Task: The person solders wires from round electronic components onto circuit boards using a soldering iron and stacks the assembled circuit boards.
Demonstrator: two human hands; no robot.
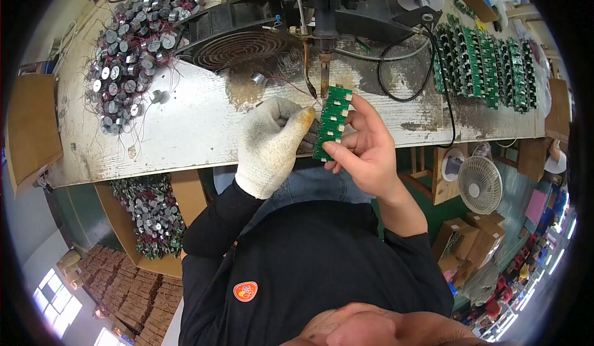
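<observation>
Nearest us, at the lower edge, is part of the person's head, then the black shirt. We see the bare right hand clamped on a green circuit board, just beside the soldering iron. We cannot tell whether the gloved left hand's fingertips pinch the red-wired metal cylinder's leads.

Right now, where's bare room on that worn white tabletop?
Widest: between the heap of round silver wired parts and the white-gloved left hand. Smaller: between the bare right hand and rows of green circuit boards, crossed by a black cable. Crowded: heap and rows.
</observation>
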